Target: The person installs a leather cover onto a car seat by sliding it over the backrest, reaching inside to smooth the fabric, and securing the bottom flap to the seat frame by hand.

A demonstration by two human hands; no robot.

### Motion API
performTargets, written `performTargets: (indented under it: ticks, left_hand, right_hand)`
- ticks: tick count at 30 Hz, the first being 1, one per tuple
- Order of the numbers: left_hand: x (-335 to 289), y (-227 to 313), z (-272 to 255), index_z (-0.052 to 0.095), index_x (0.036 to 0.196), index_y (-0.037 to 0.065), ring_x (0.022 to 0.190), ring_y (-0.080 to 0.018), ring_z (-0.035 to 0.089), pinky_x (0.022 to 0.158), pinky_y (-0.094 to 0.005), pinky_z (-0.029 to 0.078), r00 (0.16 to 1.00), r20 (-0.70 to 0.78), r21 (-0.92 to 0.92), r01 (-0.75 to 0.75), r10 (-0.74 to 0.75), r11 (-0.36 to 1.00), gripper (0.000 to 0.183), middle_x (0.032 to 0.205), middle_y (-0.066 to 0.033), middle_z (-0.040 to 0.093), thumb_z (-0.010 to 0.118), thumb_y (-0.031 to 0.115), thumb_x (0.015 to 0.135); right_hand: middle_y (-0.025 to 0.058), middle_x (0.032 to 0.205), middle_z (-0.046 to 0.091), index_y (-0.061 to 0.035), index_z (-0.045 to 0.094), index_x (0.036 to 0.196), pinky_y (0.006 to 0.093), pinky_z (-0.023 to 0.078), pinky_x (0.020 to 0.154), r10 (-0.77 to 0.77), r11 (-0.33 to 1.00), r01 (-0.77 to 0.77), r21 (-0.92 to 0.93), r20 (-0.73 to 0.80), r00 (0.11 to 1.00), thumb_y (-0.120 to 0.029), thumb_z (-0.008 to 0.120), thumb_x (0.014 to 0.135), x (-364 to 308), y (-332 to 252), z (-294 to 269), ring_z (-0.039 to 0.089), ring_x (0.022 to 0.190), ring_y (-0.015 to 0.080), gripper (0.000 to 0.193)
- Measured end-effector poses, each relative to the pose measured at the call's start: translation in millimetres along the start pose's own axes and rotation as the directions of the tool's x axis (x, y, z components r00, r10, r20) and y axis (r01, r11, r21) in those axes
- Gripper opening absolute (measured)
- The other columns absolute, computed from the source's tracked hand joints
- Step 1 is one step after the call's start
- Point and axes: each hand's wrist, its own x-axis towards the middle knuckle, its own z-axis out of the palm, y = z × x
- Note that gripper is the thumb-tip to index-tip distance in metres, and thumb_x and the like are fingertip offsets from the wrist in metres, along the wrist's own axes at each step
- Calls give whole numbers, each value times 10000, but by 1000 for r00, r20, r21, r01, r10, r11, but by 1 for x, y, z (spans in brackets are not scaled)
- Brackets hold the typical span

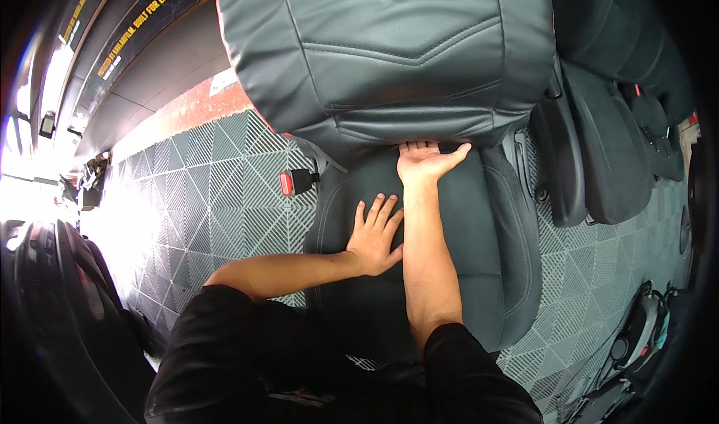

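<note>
Right hand point(422, 160) reached to the back of the car seat cushion point(464, 229), my fingers point(455, 153) spread and pushed into the crease where the cushion met the backrest point(389, 50); the tips of most of them were hidden under the backrest's lower edge, so I could not tell whether they gripped anything in there. My left hand point(374, 237) lay flat on the dark leather-look cover of the cushion, fingers slightly fanned, palm pressing down just beside my right forearm point(427, 274).

The seat stood on grey patterned floor tiles point(202, 199), not in a vehicle, with its cushion directly below me and its backrest tilted away at the top of the view. A seat-belt buckle with a red button point(293, 181) stuck out at the cushion's left rear corner, near my left hand. More dark seats point(607, 147) stood close on the right, and a further dark shape point(52, 289) sat at the left edge.

The risk, as I judged it, lay in the crease. Fingers wedged that deep between two stiff padded parts could be pinched if the backrest shifted forward. A hard pull from there could also wrinkle or strain the cover along its seam. My weight leaned over the front edge, so a slip of the left palm on the smooth cover could have thrown me onto the seat.
</note>
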Motion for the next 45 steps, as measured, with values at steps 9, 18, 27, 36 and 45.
performTargets:
  ticks: [9,18,27,36,45]
  left_hand:
    - [-1,-1,14,299,1500,32,1482,-429,102,1160,-632,89,1000,3,8,-9,9,1000,829,1590,-239,161,573,484,860]
    - [0,3,3,331,1479,39,1473,-416,151,1174,-600,113,997,-76,-25,0,-2,1000,753,1572,-235,211,566,434,882]
    - [-8,13,14,376,1452,28,1473,-435,150,1168,-609,119,994,-112,-79,-28,19,996,758,1573,-256,207,603,405,835]
    - [-5,-5,19,382,1448,54,1462,-408,179,1172,-585,119,994,-110,-40,15,-19,999,747,1558,-215,247,546,471,851]
    - [7,-4,6,327,1492,2,1450,-389,209,1199,-557,55,987,158,186,-10,-19,983,815,1515,-243,334,534,449,843]
  right_hand:
    - [117,1611,230,-10,297,1509,513,104,1220,83,972,-122,202,188,979,-879,317,811,26,-4,-21,204,1478,313,1115]
    - [202,1558,284,7,192,1540,485,177,1202,-7,996,3,88,45,999,-839,328,849,24,-47,-12,266,1445,331,1101]
    - [111,1584,316,-73,354,1506,523,154,1203,-54,989,14,144,277,959,-892,273,797,58,-46,-13,262,1459,309,1086]
    - [197,1585,239,-58,194,1559,479,116,1219,-46,953,18,-302,-83,996,-786,264,918,-7,-47,-15,220,1478,310,973]
    - [208,1585,278,47,236,1516,494,162,1201,259,936,-272,-222,-87,962,-342,419,998,-7,53,-47,278,1471,333,673]
